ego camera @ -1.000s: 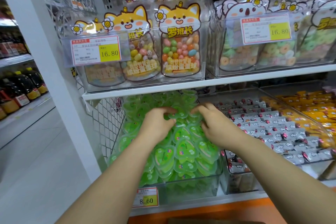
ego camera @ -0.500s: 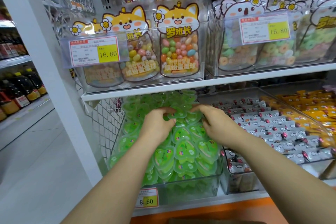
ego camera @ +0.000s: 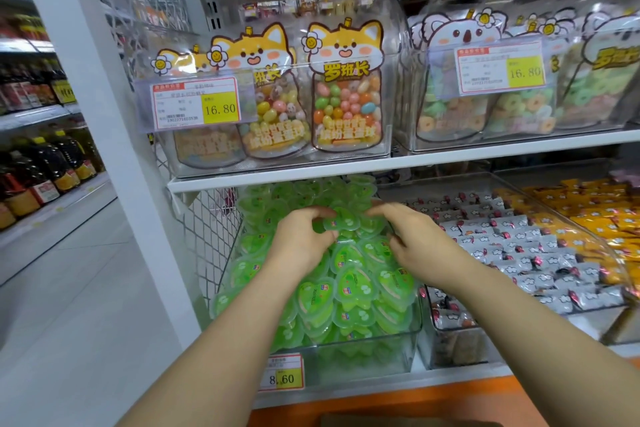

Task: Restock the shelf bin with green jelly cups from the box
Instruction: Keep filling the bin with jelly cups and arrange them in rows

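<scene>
Head view: clear bin [ego camera: 412,334] on the lower shelf [ego camera: 450,381], heaped with green heart-shaped cups [ego camera: 349,288]. Over the heap, the left hand [ego camera: 304,239] pinches one of the cups. The right hand [ego camera: 419,243] curls onto its neighbours, grip unclear. They look light, slick and film-lidded, best taken by the stiff rim.

- Cups [ego camera: 349,288] are showing translucent green.
- Wrappers [ego camera: 519,243] are showing grey with white clouds.
- Packets [ego camera: 595,218] are showing orange-yellow.
- Tag [ego camera: 282,374] is showing red edging, yellow patch.
</scene>
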